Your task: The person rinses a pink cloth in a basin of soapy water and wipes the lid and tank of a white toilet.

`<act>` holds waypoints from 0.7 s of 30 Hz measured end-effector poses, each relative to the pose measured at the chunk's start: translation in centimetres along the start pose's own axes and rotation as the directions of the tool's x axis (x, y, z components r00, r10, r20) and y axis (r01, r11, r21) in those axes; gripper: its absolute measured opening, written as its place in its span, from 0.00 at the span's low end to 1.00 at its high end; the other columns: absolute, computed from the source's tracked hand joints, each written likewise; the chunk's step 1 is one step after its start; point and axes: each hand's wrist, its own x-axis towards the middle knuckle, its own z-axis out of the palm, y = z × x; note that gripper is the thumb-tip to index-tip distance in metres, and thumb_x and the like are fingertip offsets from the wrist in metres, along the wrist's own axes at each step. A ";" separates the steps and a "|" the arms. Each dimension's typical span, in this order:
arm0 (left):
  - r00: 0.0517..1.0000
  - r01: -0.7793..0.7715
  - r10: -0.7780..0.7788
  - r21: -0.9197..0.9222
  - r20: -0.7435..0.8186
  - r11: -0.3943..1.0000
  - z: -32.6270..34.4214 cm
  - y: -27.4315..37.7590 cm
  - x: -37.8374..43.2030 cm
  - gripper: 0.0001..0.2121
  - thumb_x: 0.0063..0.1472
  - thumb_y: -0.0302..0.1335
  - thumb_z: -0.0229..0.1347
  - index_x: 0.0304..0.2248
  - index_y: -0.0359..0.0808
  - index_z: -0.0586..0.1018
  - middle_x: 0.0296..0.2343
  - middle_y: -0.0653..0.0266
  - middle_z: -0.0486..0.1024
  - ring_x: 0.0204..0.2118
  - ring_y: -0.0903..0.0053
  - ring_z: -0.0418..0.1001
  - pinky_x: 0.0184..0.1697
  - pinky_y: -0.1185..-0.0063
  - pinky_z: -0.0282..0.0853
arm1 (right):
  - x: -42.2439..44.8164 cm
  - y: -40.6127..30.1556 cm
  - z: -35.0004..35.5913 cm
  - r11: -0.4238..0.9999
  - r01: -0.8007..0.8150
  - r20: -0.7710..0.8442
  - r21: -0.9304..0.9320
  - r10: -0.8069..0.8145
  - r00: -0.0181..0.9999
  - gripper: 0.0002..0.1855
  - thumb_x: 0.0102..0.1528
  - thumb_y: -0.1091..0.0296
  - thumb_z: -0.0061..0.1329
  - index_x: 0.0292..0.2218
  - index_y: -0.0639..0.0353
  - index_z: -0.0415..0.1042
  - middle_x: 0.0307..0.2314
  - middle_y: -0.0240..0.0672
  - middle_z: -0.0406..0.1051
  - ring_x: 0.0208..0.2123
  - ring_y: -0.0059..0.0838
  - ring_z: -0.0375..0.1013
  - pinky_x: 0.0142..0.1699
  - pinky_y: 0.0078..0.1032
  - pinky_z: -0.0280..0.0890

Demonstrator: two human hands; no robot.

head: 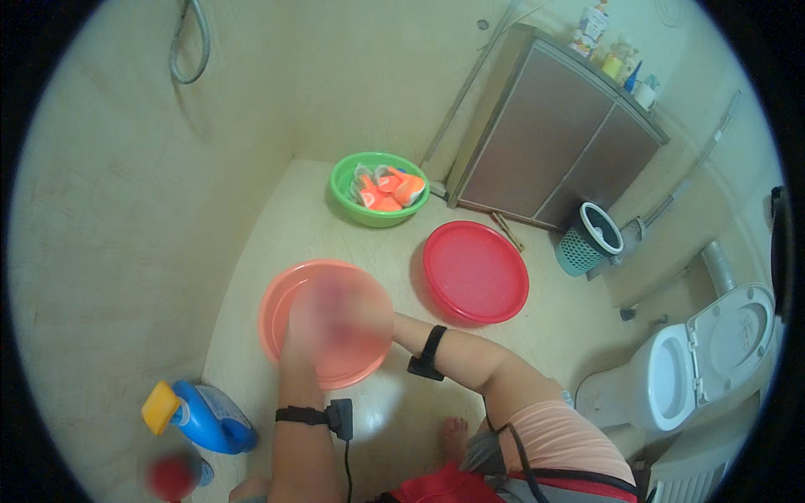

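Note:
Both my hands reach into an orange plastic basin point(272, 320) on the floor before me. A blurred patch covers most of my left hand point(312, 324) and my right hand point(375, 312), so their fingers cannot be made out. Something reddish and purple shows faintly within that blur, too unclear to name. My left forearm comes in from below, over the near side of the basin; my right forearm crosses its right rim. Black straps are fastened around both forearms, and the left one has a small box and cable.
A red basin point(476, 271) and a green basin point(378, 219) with orange-and-white items stand beyond. At left are a blue detergent bottle point(217, 418) and a blurred red object point(171, 475). A cabinet point(534, 126), a waste basket point(578, 248) and a toilet point(666, 377) are to the right.

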 end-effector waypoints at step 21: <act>0.869 0.010 -0.092 -0.169 -0.487 0.986 -4.3 -2.5 2.8 0.27 0.63 0.39 0.45 0.56 0.31 0.59 0.57 0.55 0.56 0.62 0.65 0.52 0.64 0.70 0.46 | -1.8 5.1 -5.3 0.143 -0.557 -0.546 -0.818 0.112 0.831 0.24 0.44 0.55 0.57 0.38 0.63 0.73 0.33 0.50 0.74 0.37 0.45 0.74 0.43 0.36 0.67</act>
